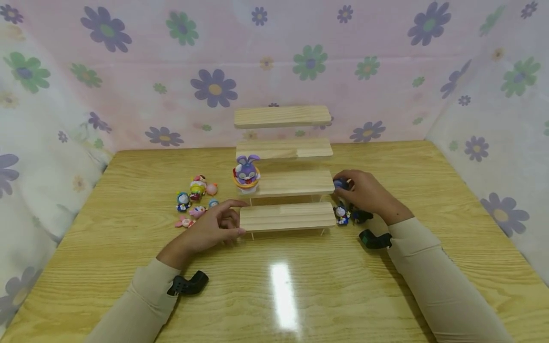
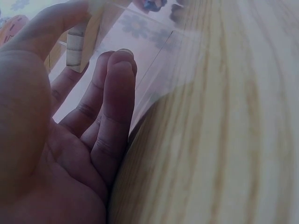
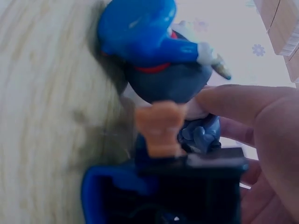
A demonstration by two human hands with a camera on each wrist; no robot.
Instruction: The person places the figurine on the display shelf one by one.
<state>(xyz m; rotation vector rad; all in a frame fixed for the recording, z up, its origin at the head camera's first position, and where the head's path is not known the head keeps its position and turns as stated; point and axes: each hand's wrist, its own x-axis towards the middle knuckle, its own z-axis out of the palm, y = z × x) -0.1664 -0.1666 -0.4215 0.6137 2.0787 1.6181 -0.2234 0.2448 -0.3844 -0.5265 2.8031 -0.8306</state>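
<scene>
A wooden tiered display shelf stands on the table, its planks carried on clear supports. My left hand holds the left end of the lowest plank, with thumb and index finger at its two corners and the other fingers curled beside it. A purple rabbit figurine with an orange ring around it stands at the left end of the second plank. Off that plank's right end, my right hand pinches a dark blue figurine, mostly hidden by the fingers; part of the figurine shows in the right wrist view.
Several small figurines lie in a group left of the shelf. Right of it are a blue-and-white figurine and a black one, close below my right hand. A flowered cloth hangs behind and along both sides.
</scene>
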